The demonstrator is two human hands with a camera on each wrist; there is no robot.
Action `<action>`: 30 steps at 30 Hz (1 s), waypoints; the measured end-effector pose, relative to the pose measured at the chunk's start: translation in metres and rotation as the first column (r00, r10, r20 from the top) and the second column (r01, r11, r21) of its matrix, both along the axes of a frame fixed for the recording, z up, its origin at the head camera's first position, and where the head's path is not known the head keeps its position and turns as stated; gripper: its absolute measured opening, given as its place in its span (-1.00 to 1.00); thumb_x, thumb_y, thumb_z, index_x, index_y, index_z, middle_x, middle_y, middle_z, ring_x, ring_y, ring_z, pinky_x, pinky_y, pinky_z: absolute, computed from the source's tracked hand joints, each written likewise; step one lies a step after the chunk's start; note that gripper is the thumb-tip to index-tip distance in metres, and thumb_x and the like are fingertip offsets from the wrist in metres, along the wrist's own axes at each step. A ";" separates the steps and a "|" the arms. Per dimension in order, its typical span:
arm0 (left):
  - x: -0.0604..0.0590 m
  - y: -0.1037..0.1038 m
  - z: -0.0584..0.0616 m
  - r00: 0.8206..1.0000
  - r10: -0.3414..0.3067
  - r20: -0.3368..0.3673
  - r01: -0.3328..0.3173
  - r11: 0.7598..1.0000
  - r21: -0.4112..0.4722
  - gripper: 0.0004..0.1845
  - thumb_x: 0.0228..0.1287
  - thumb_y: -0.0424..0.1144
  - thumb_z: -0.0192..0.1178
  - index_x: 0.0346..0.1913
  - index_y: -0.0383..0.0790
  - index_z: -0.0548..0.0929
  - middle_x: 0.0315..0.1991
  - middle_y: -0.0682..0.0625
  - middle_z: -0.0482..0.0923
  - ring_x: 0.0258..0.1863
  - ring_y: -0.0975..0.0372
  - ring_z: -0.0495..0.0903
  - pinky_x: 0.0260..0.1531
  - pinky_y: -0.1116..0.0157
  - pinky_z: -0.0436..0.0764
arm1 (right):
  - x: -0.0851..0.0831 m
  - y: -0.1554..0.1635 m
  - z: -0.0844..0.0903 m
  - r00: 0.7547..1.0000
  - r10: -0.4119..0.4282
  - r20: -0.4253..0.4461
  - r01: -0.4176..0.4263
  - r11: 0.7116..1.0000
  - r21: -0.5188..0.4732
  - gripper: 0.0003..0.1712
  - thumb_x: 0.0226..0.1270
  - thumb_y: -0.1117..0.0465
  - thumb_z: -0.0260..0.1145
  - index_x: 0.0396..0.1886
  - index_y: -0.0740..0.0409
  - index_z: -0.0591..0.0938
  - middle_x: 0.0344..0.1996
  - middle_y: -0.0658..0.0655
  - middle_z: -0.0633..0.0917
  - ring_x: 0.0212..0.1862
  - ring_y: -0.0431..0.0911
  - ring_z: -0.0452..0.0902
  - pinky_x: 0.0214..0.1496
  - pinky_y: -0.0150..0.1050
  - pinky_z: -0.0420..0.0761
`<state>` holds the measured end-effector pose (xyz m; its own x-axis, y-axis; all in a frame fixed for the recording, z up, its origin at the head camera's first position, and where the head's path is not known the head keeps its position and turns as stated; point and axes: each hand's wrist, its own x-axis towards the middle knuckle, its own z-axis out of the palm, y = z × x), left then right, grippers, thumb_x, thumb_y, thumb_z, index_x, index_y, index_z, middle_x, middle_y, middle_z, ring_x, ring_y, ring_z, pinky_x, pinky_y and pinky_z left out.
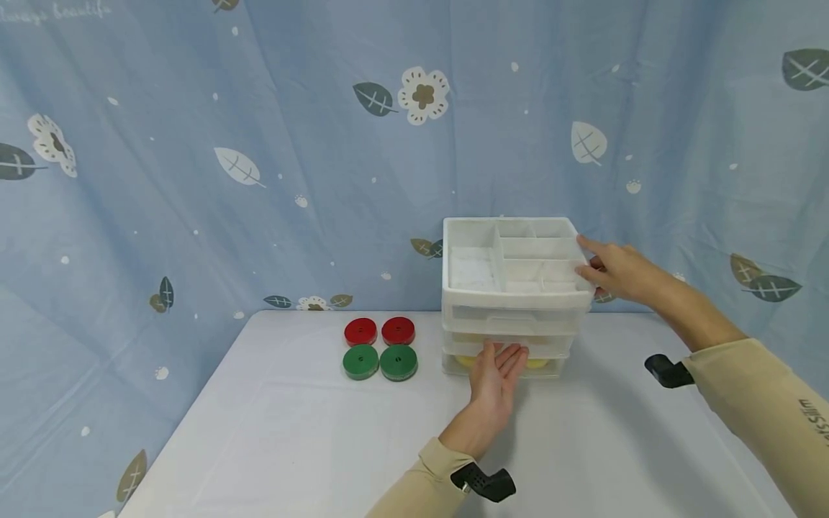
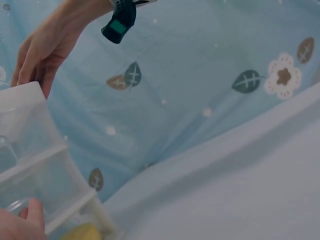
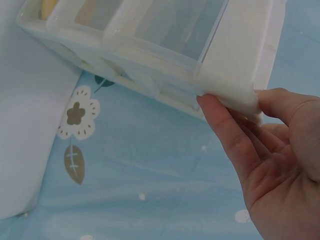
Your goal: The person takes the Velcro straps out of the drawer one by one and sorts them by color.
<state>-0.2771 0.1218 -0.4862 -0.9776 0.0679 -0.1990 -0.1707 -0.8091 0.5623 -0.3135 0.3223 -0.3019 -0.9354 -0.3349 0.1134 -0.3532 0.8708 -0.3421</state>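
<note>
Standing at centre right of the head view, on the far half of the white table (image 1: 272, 432), is a white plastic drawer unit (image 1: 508, 302) with a divided tray on top and drawers stacked below.

Left hand (image 1: 495, 374): directly in front of the unit, fingers straight and close together, tips touching the front of a lower drawer (image 1: 505, 347). Something yellow (image 1: 536, 363) shows through the bottom drawer; what it is cannot be told. This hand is the nearer one to the drawer fronts, and the drawers run front to back, toward the person.

Right hand (image 1: 615, 272): at the unit's upper right corner. The right wrist view shows the fingers (image 3: 227, 130) and thumb lying loosely straight along the top corner, touching it rather than clasping it.

Room: bare tabletop lies between the unit and the person, in the lower centre of the frame. Four flat round rolls, two red (image 1: 379, 332) above two green (image 1: 379, 362), sit left of the unit, near but apart from it. A blue patterned cloth (image 1: 194, 144) hangs just behind, so there is little space rearward.
</note>
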 end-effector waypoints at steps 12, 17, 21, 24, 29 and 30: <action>0.000 -0.006 -0.004 1.000 -0.008 -0.020 0.008 1.000 -0.030 -0.59 0.58 -0.13 -0.11 0.14 -0.49 0.28 0.00 -0.38 0.48 0.02 -0.07 0.63 0.16 0.14 0.60 | -0.001 0.000 -0.001 1.000 0.003 0.006 -0.003 1.000 -0.007 -0.19 0.50 0.26 0.11 0.48 0.53 -0.08 -0.02 0.62 0.57 -0.30 0.15 0.73 -0.31 -0.09 0.73; 0.001 -0.009 -0.012 1.000 -0.020 -0.008 0.019 0.998 -0.060 -0.63 0.54 -0.17 -0.05 0.08 -0.49 0.36 -0.04 -0.33 0.52 -0.03 -0.04 0.67 0.13 0.15 0.62 | -0.001 0.000 0.000 1.000 -0.001 0.016 0.001 1.000 -0.007 -0.19 0.50 0.25 0.11 0.49 0.52 -0.10 -0.02 0.62 0.57 -0.30 0.14 0.73 -0.31 -0.09 0.73; 0.004 -0.010 -0.025 1.000 -0.022 0.022 0.024 0.994 -0.106 -0.76 0.47 -0.28 0.04 -0.02 -0.44 0.42 -0.16 -0.24 0.58 -0.11 0.00 0.72 0.07 0.16 0.65 | -0.001 0.000 0.000 1.000 -0.002 0.015 0.002 1.000 -0.007 -0.19 0.50 0.25 0.11 0.49 0.51 -0.10 -0.03 0.60 0.58 -0.32 0.11 0.72 -0.31 -0.10 0.73; 0.007 -0.011 -0.034 0.999 -0.016 0.034 0.020 0.991 -0.132 -0.82 0.41 -0.35 0.05 -0.06 -0.42 0.42 -0.19 -0.22 0.57 -0.12 0.02 0.73 0.06 0.16 0.65 | -0.001 0.000 0.000 1.000 -0.002 0.012 0.002 1.000 -0.007 -0.18 0.50 0.24 0.12 0.50 0.50 -0.09 -0.02 0.60 0.58 -0.31 0.10 0.72 -0.32 -0.12 0.73; 0.009 -0.011 -0.041 0.999 -0.007 0.050 0.015 0.987 -0.161 -0.85 0.36 -0.36 0.07 -0.10 -0.37 0.41 -0.14 -0.25 0.54 -0.14 0.05 0.72 0.07 0.17 0.65 | -0.001 0.001 0.000 1.000 -0.010 0.025 0.011 0.999 -0.031 -0.17 0.51 0.21 0.13 0.51 0.46 -0.09 0.01 0.61 0.57 -0.32 0.06 0.72 -0.32 -0.13 0.73; 0.009 -0.011 -0.041 0.998 -0.003 0.058 0.012 0.987 -0.158 -0.86 0.36 -0.36 0.08 -0.12 -0.36 0.42 -0.14 -0.25 0.54 -0.15 0.05 0.71 0.07 0.18 0.66 | -0.001 0.001 0.000 1.000 -0.013 0.028 0.014 0.999 -0.036 -0.16 0.51 0.20 0.13 0.51 0.45 -0.09 0.01 0.61 0.57 -0.32 0.05 0.73 -0.32 -0.13 0.73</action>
<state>-0.2683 0.1110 -0.5272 -0.9639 0.0383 -0.2634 -0.2119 -0.7094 0.6723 -0.3148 0.3237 -0.3024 -0.9428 -0.3184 0.0992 -0.3315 0.8622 -0.3831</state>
